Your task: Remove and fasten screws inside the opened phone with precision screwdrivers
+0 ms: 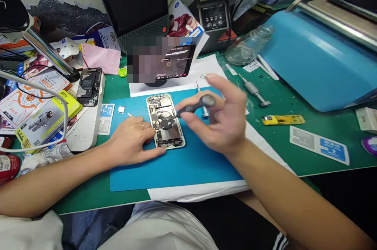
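An opened phone lies on the blue mat, its inner parts exposed. My left hand rests at the phone's left edge, thumb stretched along the lower edge and the other fingers curled; nothing shows in it. Above the phone's right side, my right hand pinches a dark curved tool between thumb and fingers, its thin end over the middle of the phone. Behind that hand lies a grey screwdriver, partly hidden. A small metal piece sits left of the phone.
A lit phone stands behind the mat. At left are a second opened phone, boxes and a white cable. To the right are another screwdriver, a yellow cutter, a glass jar and a card.
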`<state>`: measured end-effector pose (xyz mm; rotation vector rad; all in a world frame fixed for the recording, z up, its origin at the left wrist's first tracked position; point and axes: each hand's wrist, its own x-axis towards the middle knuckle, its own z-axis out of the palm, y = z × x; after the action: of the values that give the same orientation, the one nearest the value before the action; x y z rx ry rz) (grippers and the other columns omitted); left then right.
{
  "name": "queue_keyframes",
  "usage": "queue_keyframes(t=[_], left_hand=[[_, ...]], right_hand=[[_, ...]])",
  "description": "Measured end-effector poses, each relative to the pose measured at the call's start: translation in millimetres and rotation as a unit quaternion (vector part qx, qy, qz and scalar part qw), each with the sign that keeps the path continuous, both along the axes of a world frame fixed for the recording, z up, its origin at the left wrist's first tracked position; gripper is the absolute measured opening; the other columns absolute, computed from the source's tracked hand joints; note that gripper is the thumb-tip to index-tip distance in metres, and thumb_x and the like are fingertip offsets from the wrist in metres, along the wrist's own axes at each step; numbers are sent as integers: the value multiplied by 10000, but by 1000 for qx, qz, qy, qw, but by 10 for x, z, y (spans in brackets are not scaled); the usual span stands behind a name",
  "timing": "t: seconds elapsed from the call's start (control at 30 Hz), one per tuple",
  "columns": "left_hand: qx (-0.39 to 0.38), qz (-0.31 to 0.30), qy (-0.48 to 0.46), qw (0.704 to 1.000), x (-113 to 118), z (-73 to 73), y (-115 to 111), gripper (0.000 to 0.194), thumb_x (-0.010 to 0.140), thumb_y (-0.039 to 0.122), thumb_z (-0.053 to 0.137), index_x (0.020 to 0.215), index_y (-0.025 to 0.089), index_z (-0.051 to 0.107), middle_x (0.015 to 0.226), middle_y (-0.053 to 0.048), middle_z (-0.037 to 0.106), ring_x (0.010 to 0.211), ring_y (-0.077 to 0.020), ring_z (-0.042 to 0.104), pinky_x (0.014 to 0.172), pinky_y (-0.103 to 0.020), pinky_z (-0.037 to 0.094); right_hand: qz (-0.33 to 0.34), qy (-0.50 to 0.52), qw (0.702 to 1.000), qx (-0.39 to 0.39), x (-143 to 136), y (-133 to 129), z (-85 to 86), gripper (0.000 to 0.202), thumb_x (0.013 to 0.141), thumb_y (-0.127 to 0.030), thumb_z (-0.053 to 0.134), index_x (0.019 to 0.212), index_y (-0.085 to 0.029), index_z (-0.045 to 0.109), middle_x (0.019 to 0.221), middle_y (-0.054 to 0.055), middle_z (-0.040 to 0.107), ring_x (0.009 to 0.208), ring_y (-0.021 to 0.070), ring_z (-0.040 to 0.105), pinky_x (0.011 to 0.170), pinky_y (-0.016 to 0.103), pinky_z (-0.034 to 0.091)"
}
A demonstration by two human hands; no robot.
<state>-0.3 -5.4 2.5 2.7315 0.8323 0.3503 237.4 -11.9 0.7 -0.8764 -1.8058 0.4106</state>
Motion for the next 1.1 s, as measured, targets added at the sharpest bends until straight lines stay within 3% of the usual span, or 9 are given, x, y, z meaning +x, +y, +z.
queue_keyframes(t=[0.1, 0.17, 0.37, 0.5, 0.6, 0.73, 0.87, 1.0, 1.1], left_hand=[[-7, -3, 0, 1000, -2, 0, 12, 464, 927, 589, 643, 689, 204, 542, 664, -6, 596, 672, -191, 505, 647, -343, 329], [-6, -3, 1, 1000, -6, -6, 17, 506, 910, 641, 644, 678, 206, 535, 659, -8, 589, 676, -195, 500, 639, -342, 324], [-7, -8, 3, 1000, -6, 1, 21, 522, 902, 659, 652, 682, 203, 523, 657, -4, 584, 664, -187, 486, 637, -335, 322], [6, -9, 2, 1000, 1, 5, 14, 513, 904, 651, 655, 691, 201, 532, 662, -6, 589, 653, -185, 480, 635, -334, 322], [18, -19, -11, 1000, 1, 16, -3, 490, 917, 621, 656, 696, 200, 538, 664, -8, 589, 653, -183, 484, 636, -333, 330], [-3, 20, -154, 988, -21, 52, -21, 374, 985, 458, 592, 719, 213, 494, 647, 7, 536, 628, -170, 449, 624, -334, 339], [-84, 115, -322, 936, -60, 28, -7, 271, 1016, 340, 409, 779, 226, 473, 720, -11, 514, 678, -189, 463, 664, -364, 375], [-78, 143, -425, 890, -61, -71, 36, 272, 994, 460, 412, 844, 247, 492, 759, -23, 507, 709, -217, 463, 677, -385, 397], [-24, 145, -466, 872, -29, -113, 65, 283, 972, 520, 421, 897, 259, 500, 803, -31, 531, 754, -233, 508, 718, -404, 439]], right_hand=[[-107, -58, 992, -19, 178, 72, 59, 262, 977, -295, 603, 1238, -285, 582, 1038, 61, 731, 941, 254, 726, 811, 412, 591], [-116, -116, 986, 0, 267, 127, 94, 123, 981, -268, 588, 1079, -277, 662, 1003, 59, 749, 992, 279, 697, 867, 446, 569], [-1, -255, 967, 2, 385, 250, 35, 258, 953, -102, 502, 970, -246, 715, 1137, 75, 758, 1089, 313, 633, 930, 539, 535], [26, -334, 942, 6, 432, 272, -80, 276, 918, -48, 489, 906, -200, 720, 1308, 137, 659, 1254, 347, 569, 1001, 569, 520], [41, -345, 938, -8, 448, 266, -93, 288, 941, -65, 474, 986, -195, 726, 1330, 142, 629, 1289, 341, 555, 1023, 547, 518], [-48, -318, 946, -46, 455, 244, -24, 267, 977, -185, 499, 1141, -190, 709, 1230, 151, 651, 1187, 327, 608, 977, 477, 533], [-199, -322, 918, -114, 477, 242, -6, 317, 964, -346, 549, 1195, -183, 692, 987, 129, 668, 942, 310, 666, 780, 407, 530], [-176, -375, 891, -183, 499, 258, -43, 418, 952, -355, 523, 1316, -177, 622, 905, 97, 708, 791, 295, 666, 636, 368, 466], [-168, -382, 892, -173, 498, 261, -57, 386, 965, -310, 466, 1285, -215, 660, 974, 101, 749, 804, 291, 682, 624, 364, 453]])
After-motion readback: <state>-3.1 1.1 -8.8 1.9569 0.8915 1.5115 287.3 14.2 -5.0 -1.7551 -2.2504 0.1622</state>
